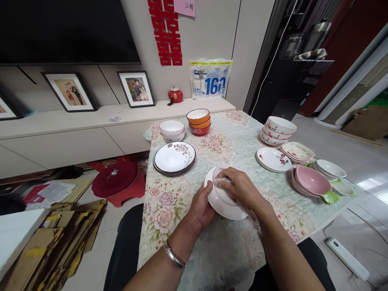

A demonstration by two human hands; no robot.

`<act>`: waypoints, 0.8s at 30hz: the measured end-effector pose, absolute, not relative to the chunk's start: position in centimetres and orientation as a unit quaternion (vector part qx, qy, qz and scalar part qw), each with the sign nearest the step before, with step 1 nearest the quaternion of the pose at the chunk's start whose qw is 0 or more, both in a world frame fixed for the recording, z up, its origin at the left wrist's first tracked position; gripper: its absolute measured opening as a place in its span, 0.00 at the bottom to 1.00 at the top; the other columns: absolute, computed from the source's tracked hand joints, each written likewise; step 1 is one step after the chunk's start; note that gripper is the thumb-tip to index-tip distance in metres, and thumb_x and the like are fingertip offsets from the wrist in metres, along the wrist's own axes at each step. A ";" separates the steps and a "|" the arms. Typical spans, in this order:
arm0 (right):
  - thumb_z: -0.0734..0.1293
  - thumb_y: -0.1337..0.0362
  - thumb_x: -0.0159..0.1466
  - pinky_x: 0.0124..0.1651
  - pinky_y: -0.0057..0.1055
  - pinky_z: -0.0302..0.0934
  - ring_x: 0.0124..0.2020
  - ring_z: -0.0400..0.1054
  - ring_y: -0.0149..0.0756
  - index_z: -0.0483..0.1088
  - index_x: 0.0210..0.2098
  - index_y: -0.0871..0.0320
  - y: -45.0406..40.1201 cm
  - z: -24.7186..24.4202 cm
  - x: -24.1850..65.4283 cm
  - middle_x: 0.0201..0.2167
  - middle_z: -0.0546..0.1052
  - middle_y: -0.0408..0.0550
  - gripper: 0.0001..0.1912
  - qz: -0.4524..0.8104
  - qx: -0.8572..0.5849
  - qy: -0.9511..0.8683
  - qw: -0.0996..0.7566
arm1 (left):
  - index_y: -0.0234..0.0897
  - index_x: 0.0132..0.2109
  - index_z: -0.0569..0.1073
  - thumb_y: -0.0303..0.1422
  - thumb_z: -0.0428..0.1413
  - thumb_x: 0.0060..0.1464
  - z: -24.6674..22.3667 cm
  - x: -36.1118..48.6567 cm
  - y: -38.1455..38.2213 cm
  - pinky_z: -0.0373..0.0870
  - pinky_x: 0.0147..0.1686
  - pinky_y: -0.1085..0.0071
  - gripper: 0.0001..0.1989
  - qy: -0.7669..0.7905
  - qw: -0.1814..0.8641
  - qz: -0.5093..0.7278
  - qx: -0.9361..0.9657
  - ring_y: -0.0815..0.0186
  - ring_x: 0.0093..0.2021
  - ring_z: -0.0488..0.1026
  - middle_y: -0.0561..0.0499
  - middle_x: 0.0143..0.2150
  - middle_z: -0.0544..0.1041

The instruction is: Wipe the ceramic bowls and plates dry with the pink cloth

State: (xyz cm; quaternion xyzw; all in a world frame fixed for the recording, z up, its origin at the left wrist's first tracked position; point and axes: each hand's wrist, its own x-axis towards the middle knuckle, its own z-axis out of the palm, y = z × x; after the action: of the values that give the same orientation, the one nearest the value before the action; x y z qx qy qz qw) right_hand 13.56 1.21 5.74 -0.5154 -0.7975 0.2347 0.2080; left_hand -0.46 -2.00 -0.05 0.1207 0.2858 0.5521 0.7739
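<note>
A white plate (226, 208) is held above the front part of the table, its face tilted up. My left hand (202, 205) grips its left rim, thumb on top and fingers underneath. My right hand (238, 186) presses a pale, thin cloth (218, 174) against the plate's upper face, its fingers bent round the cloth. Part of the cloth hangs below the right palm. Left of the hands lies a stack of dark-rimmed plates (175, 157); to the right is a stack of flower-patterned white plates (273, 159).
Orange bowls (198, 117) and white bowls (171, 128) stand at the table's back. On the right are stacked patterned bowls (279, 130), pink bowls (312, 180) and small white dishes (330, 168). A flowered cloth (165, 202) covers the table. A red stool (115, 178) stands at left.
</note>
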 end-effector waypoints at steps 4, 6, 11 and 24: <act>0.63 0.61 0.64 0.38 0.31 0.52 0.38 0.68 0.39 0.72 0.39 0.59 1.9 5.9 14.7 0.39 0.77 0.52 0.10 0.147 -0.630 -0.749 0.144 | 0.37 0.61 0.67 0.36 0.58 0.58 0.0 -0.5 -2.0 0.66 0.56 0.55 0.25 0.299 0.773 0.547 0.114 0.53 0.53 0.74 0.42 0.52 0.79; 0.62 0.61 0.63 0.34 0.31 0.49 0.35 0.67 0.39 0.72 0.38 0.59 1.5 6.5 15.5 0.36 0.77 0.53 0.10 0.131 -0.657 -0.738 0.082 | 0.37 0.60 0.67 0.36 0.57 0.58 0.0 -0.4 -1.9 0.66 0.56 0.55 0.24 0.307 0.771 0.546 0.115 0.52 0.53 0.74 0.42 0.51 0.79; 0.66 0.63 0.59 0.31 0.30 0.47 0.30 0.65 0.34 0.71 0.30 0.57 -0.2 7.8 15.4 0.30 0.75 0.46 0.04 0.214 -0.550 -0.806 0.044 | 0.34 0.58 0.69 0.36 0.55 0.60 0.0 -0.5 -1.9 0.67 0.55 0.55 0.21 0.294 0.773 0.548 0.124 0.52 0.51 0.75 0.41 0.48 0.80; 0.63 0.62 0.66 0.42 0.32 0.55 0.42 0.69 0.41 0.72 0.43 0.59 2.0 4.8 14.3 0.42 0.77 0.53 0.11 0.118 -0.627 -0.752 0.168 | 0.35 0.60 0.67 0.37 0.52 0.62 0.1 -0.3 -1.7 0.66 0.57 0.56 0.22 0.309 0.772 0.548 0.089 0.53 0.54 0.74 0.42 0.52 0.79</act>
State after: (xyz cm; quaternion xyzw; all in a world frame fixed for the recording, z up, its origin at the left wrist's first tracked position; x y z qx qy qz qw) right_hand 14.27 2.04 4.80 -0.6270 -0.7515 0.1183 0.1678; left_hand -0.26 -1.75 0.09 0.0890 0.3095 0.5482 0.7718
